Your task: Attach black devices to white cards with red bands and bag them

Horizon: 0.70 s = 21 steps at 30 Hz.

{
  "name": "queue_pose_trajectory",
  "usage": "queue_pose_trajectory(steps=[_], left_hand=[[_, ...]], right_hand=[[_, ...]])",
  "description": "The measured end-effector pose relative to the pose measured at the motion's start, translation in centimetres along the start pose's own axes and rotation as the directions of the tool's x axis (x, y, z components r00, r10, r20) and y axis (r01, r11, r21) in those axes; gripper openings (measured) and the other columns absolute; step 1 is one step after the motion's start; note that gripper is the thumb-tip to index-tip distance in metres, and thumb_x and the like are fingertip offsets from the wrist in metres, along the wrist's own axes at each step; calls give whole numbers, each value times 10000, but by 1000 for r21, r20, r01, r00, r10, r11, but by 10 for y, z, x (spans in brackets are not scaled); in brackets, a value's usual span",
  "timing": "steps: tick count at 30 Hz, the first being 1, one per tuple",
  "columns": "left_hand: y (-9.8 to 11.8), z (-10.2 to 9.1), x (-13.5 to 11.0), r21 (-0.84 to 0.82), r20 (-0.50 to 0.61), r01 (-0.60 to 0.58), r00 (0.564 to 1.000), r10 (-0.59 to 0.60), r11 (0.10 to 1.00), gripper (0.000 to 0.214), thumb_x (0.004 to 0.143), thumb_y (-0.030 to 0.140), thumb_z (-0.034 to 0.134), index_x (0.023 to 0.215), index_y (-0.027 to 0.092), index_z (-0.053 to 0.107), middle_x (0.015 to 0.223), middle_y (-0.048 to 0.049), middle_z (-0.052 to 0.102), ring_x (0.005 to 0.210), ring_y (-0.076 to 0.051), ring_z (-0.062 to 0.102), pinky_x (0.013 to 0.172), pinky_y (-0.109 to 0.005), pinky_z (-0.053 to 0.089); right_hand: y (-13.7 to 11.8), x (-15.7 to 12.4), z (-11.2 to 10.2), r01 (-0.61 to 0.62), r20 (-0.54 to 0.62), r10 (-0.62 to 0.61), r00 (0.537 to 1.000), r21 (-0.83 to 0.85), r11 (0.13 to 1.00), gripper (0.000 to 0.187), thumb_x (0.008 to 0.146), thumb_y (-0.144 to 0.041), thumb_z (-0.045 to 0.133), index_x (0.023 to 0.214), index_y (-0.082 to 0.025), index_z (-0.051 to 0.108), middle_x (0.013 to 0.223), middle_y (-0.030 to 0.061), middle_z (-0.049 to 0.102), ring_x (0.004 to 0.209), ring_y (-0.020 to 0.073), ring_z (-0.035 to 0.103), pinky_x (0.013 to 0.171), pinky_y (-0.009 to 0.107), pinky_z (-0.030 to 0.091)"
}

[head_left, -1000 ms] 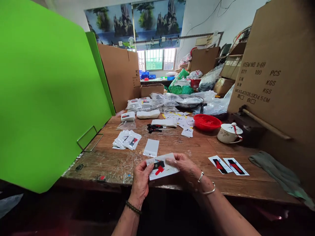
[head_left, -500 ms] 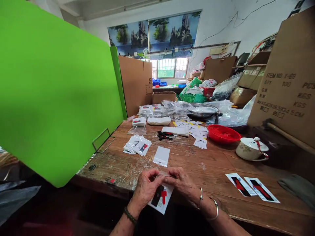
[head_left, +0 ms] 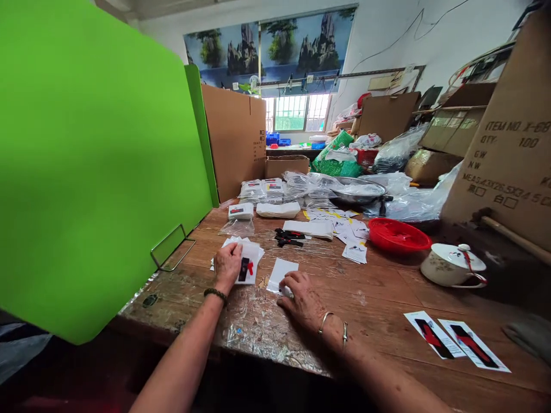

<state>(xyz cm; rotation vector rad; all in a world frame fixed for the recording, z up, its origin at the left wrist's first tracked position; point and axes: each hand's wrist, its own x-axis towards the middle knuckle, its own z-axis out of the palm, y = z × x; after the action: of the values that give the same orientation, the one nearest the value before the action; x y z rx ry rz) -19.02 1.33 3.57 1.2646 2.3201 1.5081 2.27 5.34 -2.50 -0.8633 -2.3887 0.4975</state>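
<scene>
My left hand [head_left: 228,265] is closed on the edge of a flat clear packet [head_left: 249,265] that shows a black strip and a red piece on white. That packet lies over a loose pile of similar packets [head_left: 260,252] on the wooden table. To its right is a flat white plastic bag [head_left: 282,268]. My right hand [head_left: 303,295] rests at the bag's lower right corner, thumb and fingers curled around it; the fingertips are partly hidden. Two white cards with black and red pieces, a left card [head_left: 434,335] and a right card [head_left: 474,344], lie far right.
Black and red pieces [head_left: 289,237] lie beyond the bag near a folded white stack [head_left: 314,230]. A red bowl [head_left: 398,236] and lidded cup [head_left: 445,267] stand right. A green panel [head_left: 107,172] borders the left, with a wire stand [head_left: 172,252] by it.
My hands were together on the packet at the table's front edge. They have parted: my left hand carried it forward to the pile, and my right hand moved to the white bag.
</scene>
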Motion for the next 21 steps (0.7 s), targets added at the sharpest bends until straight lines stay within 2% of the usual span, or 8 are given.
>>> queue_pose_trajectory(steps=[3, 5, 7, 9, 12, 16, 18, 21], left_hand=[[3, 9, 4, 73, -82, -145, 985, 151, 987, 215, 749, 246, 616, 943, 179, 678, 1023, -95, 672, 987, -249, 581, 876, -358, 434], [3, 14, -11, 90, -53, -278, 958, 283, 956, 208, 747, 205, 616, 946, 185, 674, 1048, -107, 671, 1016, -253, 584, 908, -385, 443], [1, 18, -33, 26, 38, -341, 940, 340, 940, 151, 766, 163, 573, 875, 185, 676, 961, -94, 685, 950, -234, 611, 857, -375, 481], [0, 20, -58, -78, 115, -341, 930, 348, 937, 186, 754, 117, 555, 873, 184, 681, 971, -90, 690, 951, -220, 622, 816, -350, 500], [5, 19, -90, -216, 203, -320, 909, 363, 922, 339, 721, 81, 579, 1021, 199, 682, 1133, -90, 667, 1006, -209, 619, 795, -319, 507], [26, 13, -112, -218, 335, -270, 882, 332, 938, 141, 800, 147, 572, 860, 198, 689, 835, -40, 697, 754, -167, 633, 688, -282, 491], [40, 10, -117, -186, 355, -335, 853, 381, 924, 139, 838, 163, 546, 787, 199, 670, 752, -25, 671, 727, -163, 617, 689, -281, 475], [58, 8, -125, -201, 309, -469, 803, 510, 860, 155, 867, 171, 524, 831, 212, 669, 800, -31, 659, 782, -165, 607, 731, -288, 472]], right_hand=[[5, -4, 14, 58, 29, -54, 998, -137, 989, 69, 873, -165, 575, 838, -173, 634, 960, 96, 631, 937, 233, 506, 846, 343, 426], [7, -5, 19, 103, 37, -97, 995, -231, 967, 160, 885, -86, 496, 827, -172, 618, 922, 95, 634, 887, 229, 511, 815, 339, 423], [8, -6, 19, 118, 19, -117, 993, -272, 955, 218, 861, -16, 447, 817, -165, 601, 902, 104, 630, 845, 225, 514, 776, 332, 419], [7, -8, 14, 88, -46, -100, 994, -207, 974, 221, 866, -18, 422, 806, -164, 576, 879, 103, 621, 805, 211, 520, 735, 314, 417], [1, -19, 1, 15, -129, -7, 992, 55, 998, 203, 934, -129, 398, 790, -180, 532, 789, 58, 596, 703, 169, 524, 660, 273, 410], [-11, -44, -24, -54, -100, 91, 991, 322, 945, 181, 949, -224, 429, 802, -196, 531, 717, 7, 579, 642, 145, 526, 619, 253, 402], [-16, -57, -36, -30, -130, 79, 988, 347, 937, 144, 931, -209, 458, 832, -201, 561, 771, 16, 604, 708, 154, 546, 665, 261, 413], [-22, -70, -52, -1, -257, 72, 964, 264, 965, 161, 906, -191, 497, 778, -206, 594, 788, 31, 607, 790, 181, 540, 723, 287, 405]])
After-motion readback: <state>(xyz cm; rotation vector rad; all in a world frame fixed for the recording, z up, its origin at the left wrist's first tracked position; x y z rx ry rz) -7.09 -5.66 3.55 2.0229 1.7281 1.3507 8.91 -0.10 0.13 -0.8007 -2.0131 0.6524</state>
